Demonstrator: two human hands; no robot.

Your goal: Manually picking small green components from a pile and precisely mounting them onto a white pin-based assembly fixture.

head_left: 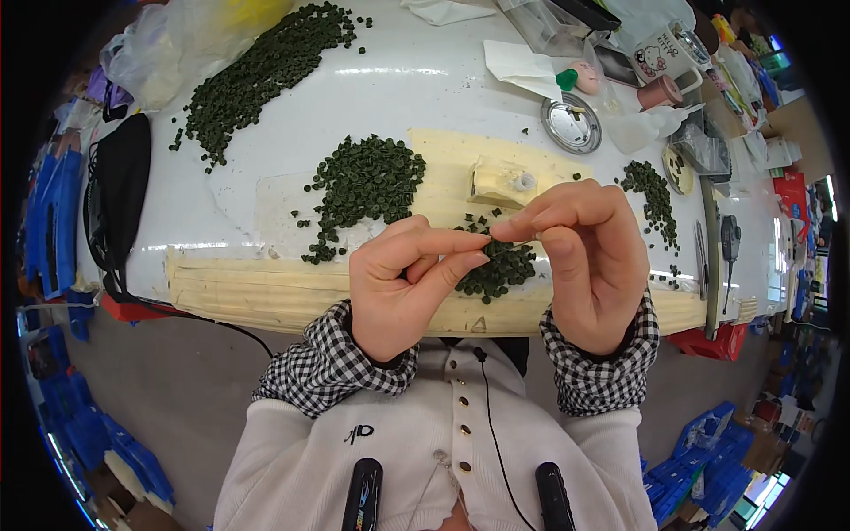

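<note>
Two hands close together above the front pile (pixel 509 270)

We find the left hand (pixel 398 279) with thumb and index finger brought together at a small dark green piece (pixel 491 239), which we judge to be in their grasp. It sits over the front pile, close to the right index fingertip, and is mostly hidden.

The right hand (pixel 595 265) is curled, thumb and index facing one another with a gap between; something thin may lie there, but we cannot tell whether it is gripped.

For sound work, we advise a light pinch at the piece's edge, leaving its face exposed to view. Both wrists should stay steady and low, so that a slip drops the piece onto the pile instead of the floor (pixel 168 372).

We note a larger pile (pixel 367 181) to the left and a tape-wrapped block (pixel 500 183) just beyond the fingers. In our judgement, knuckles should stay clear of that block.
</note>
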